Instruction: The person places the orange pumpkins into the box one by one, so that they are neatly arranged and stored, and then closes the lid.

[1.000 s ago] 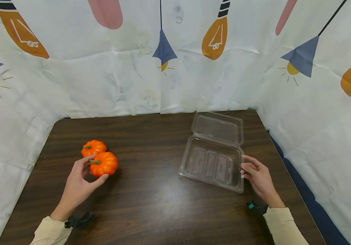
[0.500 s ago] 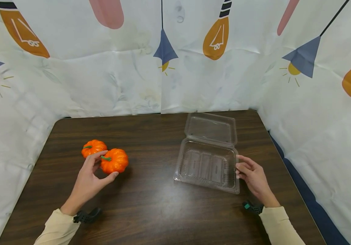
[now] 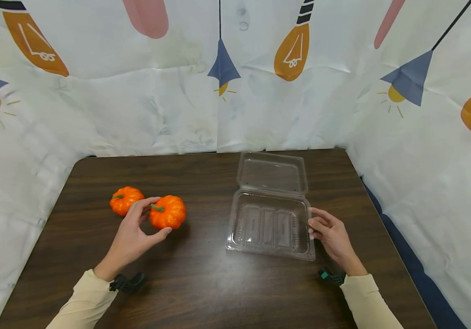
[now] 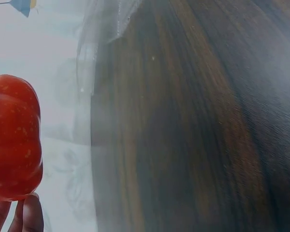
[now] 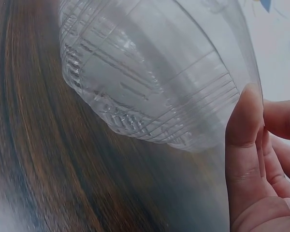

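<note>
Gripping 1 pumpkin (image 3: pixel 170 213) outside the open container (image 3: pixel 266 225) is the left hand (image 3: pixel 132 237).

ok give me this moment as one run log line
left hand: holds pumpkin | right hand: pinches plastic box by its side | lid: open | other pumpkin: on table

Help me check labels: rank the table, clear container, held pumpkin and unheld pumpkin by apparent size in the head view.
Table
Clear container
Held pumpkin and unheld pumpkin: too alike to rank surely

Bright, soft light leaves glare on the table (image 3: pixel 219 283); wrist views look hazy.
</note>
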A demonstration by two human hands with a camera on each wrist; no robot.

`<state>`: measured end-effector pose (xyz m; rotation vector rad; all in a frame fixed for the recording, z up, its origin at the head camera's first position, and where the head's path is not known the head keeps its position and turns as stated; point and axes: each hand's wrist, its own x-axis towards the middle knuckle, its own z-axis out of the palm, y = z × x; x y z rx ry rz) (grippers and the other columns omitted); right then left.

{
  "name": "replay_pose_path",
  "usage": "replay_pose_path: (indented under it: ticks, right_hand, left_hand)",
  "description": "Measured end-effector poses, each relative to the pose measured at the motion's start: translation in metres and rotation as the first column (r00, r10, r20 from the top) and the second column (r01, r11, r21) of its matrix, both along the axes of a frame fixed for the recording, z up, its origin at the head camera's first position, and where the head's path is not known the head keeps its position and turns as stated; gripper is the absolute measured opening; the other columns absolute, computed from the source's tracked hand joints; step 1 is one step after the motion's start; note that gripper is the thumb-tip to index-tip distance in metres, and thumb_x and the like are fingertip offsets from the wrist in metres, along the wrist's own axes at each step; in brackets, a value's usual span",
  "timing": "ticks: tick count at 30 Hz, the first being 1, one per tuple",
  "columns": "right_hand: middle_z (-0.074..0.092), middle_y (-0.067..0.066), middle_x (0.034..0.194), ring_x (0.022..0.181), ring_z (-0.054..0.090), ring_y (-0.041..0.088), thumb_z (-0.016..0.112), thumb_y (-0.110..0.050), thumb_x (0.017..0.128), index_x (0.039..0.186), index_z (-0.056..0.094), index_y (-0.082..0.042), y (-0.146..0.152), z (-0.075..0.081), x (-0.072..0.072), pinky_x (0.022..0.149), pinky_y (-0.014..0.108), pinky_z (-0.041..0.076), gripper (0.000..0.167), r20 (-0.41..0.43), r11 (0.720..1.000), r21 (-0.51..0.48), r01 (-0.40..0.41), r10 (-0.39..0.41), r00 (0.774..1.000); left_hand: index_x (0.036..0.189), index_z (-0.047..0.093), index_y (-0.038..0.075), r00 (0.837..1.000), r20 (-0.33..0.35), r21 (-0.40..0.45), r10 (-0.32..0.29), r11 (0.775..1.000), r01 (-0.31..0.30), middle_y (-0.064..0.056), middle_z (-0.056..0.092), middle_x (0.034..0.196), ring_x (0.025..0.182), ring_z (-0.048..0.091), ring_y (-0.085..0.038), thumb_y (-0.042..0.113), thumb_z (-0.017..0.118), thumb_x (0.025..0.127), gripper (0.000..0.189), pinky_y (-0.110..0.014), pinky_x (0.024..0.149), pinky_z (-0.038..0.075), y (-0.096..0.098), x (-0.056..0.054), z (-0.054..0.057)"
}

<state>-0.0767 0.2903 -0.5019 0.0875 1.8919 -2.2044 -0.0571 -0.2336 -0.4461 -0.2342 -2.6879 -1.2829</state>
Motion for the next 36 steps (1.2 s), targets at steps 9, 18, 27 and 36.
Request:
replay_pose_path:
  ticks: [9, 18, 27, 36]
  right_hand:
    - [0.072, -0.009, 0.092, 0.073, 0.066, 0.006, 0.063, -0.013, 0.104, 0.152, 0.045, 0.001, -0.012, -0.003, -0.003, 0.064, 0.021, 0.059, 0.053, -0.001, 1.0, 0.006, -0.02, 0.02, 1.0]
    - [0.071, -0.009, 0.09, 0.07, 0.064, 0.006, 0.064, -0.014, 0.103, 0.15, 0.047, 0.002, -0.027, -0.003, -0.006, 0.063, 0.021, 0.059, 0.053, 0.009, 0.999, 0.017, -0.04, 0.04, 0.999]
    - [0.071, -0.009, 0.089, 0.07, 0.065, 0.005, 0.065, -0.013, 0.102, 0.148, 0.05, 0.002, -0.038, -0.006, -0.009, 0.061, 0.02, 0.058, 0.05, -0.002, 0.999, 0.004, -0.044, 0.044, 0.999]
    - [0.07, -0.009, 0.09, 0.069, 0.063, 0.005, 0.064, -0.012, 0.102, 0.149, 0.045, 0.007, -0.051, -0.007, -0.013, 0.06, 0.019, 0.057, 0.054, -0.024, 0.996, 0.0, -0.094, 0.093, 0.995]
  left_hand:
    - [0.143, 0.054, 0.015, 0.998, -0.036, 0.03, -0.052, 0.998, 0.053, -0.007, 0.055, 0.136, 0.12, 0.046, 0.017, 0.015, 0.091, 0.079, 0.074, 0.003, 0.099, 0.037, 0.012, -0.009, 0.009]
    - [0.144, 0.053, 0.015, 0.995, -0.05, 0.043, -0.09, 0.995, 0.092, -0.007, 0.054, 0.137, 0.118, 0.051, 0.013, 0.012, 0.091, 0.078, 0.076, 0.001, 0.098, 0.04, 0.024, -0.012, 0.012]
    - [0.143, 0.053, 0.016, 0.991, -0.06, 0.056, -0.121, 0.991, 0.124, -0.005, 0.054, 0.137, 0.116, 0.053, 0.008, 0.011, 0.091, 0.077, 0.076, -0.002, 0.097, 0.044, 0.035, -0.013, 0.014]
    - [0.143, 0.053, 0.018, 0.987, -0.054, 0.064, -0.151, 0.986, 0.155, -0.003, 0.055, 0.137, 0.116, 0.056, -0.003, 0.012, 0.091, 0.077, 0.076, -0.005, 0.098, 0.046, 0.049, -0.014, 0.016]
